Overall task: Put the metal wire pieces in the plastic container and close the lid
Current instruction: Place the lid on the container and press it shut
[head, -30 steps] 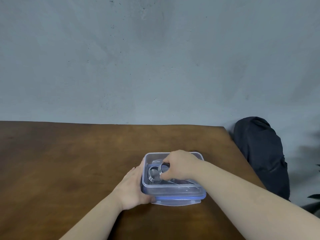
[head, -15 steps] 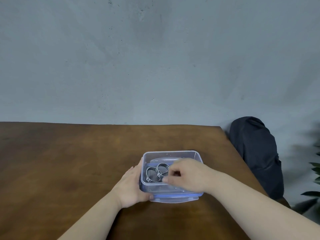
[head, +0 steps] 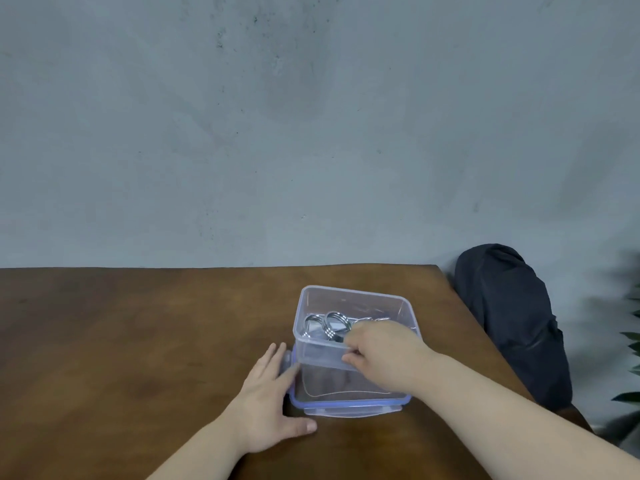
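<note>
I see the clear plastic container point(head: 353, 327) lifted and tilted, its open top facing me, above the wooden table point(head: 138, 341). My right hand point(head: 384, 351) is closed on the container's near rim, thumb on the outside wall and fingers curled over the edge into the box. The container's near edge is raised clear of the lid point(head: 346, 400); whether its far edge touches the lid I cannot tell.

Inside the container, toward the left and back, lie the coiled metal wire pieces point(head: 329, 325), at least two rings side by side, with more partly hidden behind my right hand. None are visible on the table.

The lid, clear with a blue seal, lies flat on the table directly under the container, its side flaps spread outward. My left hand point(head: 273, 400) rests open and flat on the table against the lid's left side, fingers extended and touching the left flap, thumb stretched along the lid's near left corner. It grips nothing.

A dark bag point(head: 509, 317) sits past the table's right edge against the grey wall point(head: 311, 116). Blurred green leaves point(head: 630, 341) show at the far right.
</note>
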Action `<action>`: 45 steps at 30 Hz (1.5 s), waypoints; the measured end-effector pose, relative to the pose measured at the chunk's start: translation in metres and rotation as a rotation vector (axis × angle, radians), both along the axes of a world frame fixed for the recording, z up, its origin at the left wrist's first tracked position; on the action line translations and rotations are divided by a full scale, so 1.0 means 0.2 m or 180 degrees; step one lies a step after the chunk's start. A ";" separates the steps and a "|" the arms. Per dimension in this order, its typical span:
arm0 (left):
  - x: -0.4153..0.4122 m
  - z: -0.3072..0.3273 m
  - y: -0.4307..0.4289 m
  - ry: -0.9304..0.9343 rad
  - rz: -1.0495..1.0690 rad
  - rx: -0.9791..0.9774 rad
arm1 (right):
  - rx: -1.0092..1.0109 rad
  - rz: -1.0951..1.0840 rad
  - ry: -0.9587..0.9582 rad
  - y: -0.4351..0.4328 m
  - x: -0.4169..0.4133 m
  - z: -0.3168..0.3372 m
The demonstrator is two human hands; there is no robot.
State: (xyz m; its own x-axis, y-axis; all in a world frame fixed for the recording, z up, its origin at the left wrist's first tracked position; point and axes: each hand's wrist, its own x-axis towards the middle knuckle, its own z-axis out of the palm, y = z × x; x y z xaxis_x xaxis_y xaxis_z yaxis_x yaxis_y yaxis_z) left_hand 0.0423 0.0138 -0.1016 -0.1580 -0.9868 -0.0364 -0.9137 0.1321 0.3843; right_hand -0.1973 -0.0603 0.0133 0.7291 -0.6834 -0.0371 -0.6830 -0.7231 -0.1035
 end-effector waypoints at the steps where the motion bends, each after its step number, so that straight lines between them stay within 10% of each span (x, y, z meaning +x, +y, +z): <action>1: -0.01 0.00 0.01 -0.0069 -0.0083 -0.0167 | -0.0020 -0.0028 -0.0001 -0.02 0.00 0.01; 6: -0.02 -0.05 0.05 -0.0695 -0.0858 -0.1241 | -0.0042 -0.0119 -0.0037 -0.10 -0.01 0.04; 14: -0.02 0.00 0.11 -0.0567 -0.1204 -0.1340 | -0.0061 -0.0091 -0.0003 -0.18 0.03 -0.01; 29: -0.01 0.40 0.24 0.1870 -0.0262 -0.1450 | 0.0035 0.0072 0.0348 -0.22 -0.02 -0.13; 32: -0.05 0.41 0.18 0.2261 0.0346 -0.1645 | 0.0352 -0.0053 -0.0334 -0.23 -0.07 -0.12; 37: -0.13 0.49 0.03 0.2564 0.1658 -0.1839 | 0.2455 -0.0561 -0.3277 -0.20 -0.20 -0.03; 45: -0.21 0.60 -0.24 0.2875 0.2161 -0.1198 | 0.1818 -0.0866 -0.3549 -0.06 -0.25 0.08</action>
State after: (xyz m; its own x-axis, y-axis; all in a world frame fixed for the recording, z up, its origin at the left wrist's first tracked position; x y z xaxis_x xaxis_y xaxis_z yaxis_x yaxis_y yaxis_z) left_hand -0.0006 -0.0348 0.0185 0.5811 -0.8034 0.1295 -0.2590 -0.0317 0.9654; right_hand -0.2479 -0.0726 0.0287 0.3951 -0.9037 0.1648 -0.1449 -0.2384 -0.9603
